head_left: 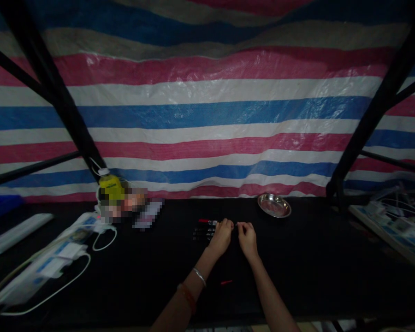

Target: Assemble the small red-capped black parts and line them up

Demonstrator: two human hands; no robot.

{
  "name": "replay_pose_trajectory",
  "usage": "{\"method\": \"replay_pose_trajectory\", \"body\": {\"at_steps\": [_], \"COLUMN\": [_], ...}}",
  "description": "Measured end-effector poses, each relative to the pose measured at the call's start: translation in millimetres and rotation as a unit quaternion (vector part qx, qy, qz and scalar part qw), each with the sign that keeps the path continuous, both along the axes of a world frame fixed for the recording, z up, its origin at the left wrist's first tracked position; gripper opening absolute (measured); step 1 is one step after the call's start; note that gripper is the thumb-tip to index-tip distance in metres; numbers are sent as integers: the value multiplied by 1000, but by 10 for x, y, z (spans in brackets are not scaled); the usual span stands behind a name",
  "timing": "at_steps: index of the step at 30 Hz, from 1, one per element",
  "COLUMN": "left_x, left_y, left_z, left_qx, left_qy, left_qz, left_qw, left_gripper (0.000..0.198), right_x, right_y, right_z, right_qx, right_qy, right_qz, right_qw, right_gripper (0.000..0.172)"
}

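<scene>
My left hand [222, 235] is closed, palm down, over the right ends of several pens lying side by side. One of these is a red pen [204, 221] at the back of the row; in front of it are dark pens [201, 234]. Close beside it, my right hand [247, 237] pinches with thumb and forefinger. The fingertips of both hands nearly meet around a small thin thing too dim to name. On the black table [297, 267] nearer to me lies a small red pen cap or similar piece [226, 282], apart from both hands.
A round metal dish [274, 205] stands at the back right. To the left are power strips with white cables [51, 263], a yellow bottle [111, 186] and a blurred packet [148, 213]. More cables [401, 221] lie far right. A striped sheet [207, 110] hangs behind.
</scene>
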State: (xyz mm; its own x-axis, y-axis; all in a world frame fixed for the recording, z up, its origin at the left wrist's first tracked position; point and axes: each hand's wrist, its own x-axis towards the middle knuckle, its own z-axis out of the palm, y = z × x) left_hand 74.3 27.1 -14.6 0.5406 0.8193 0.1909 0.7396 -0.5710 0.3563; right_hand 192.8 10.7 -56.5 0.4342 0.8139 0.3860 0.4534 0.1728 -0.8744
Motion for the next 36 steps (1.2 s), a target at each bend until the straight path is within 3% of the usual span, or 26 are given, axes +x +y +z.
{"method": "replay_pose_trajectory", "body": {"at_steps": [10, 22, 28, 32, 36], "left_x": [-119, -267, -255, -281, -313], "left_y": [-34, -80, -111, -93, -53], "left_z": [-12, -2, -16, -56, -151], "left_qx": [-13, -29, -10, 13, 27], "left_qy": [-161, -211, -235, -251, -270], "left_qz": [-13, -43, -47, -46, -7], "left_qw": [987, 976, 971, 967, 963], "left_gripper": [20, 20, 22, 23, 22], "right_x": [-29, -121, -202, -231, -250], "right_y": [54, 9, 13, -28, -39], "right_z": [-1, 173, 142, 167, 193], "right_qx": [45, -38, -16, -27, -61], "right_qy": [107, 269, 379, 375, 366], "right_qz": [42, 169, 124, 127, 149], "right_qw": [992, 947, 917, 918, 917], "right_gripper": [30, 40, 37, 35, 43]}}
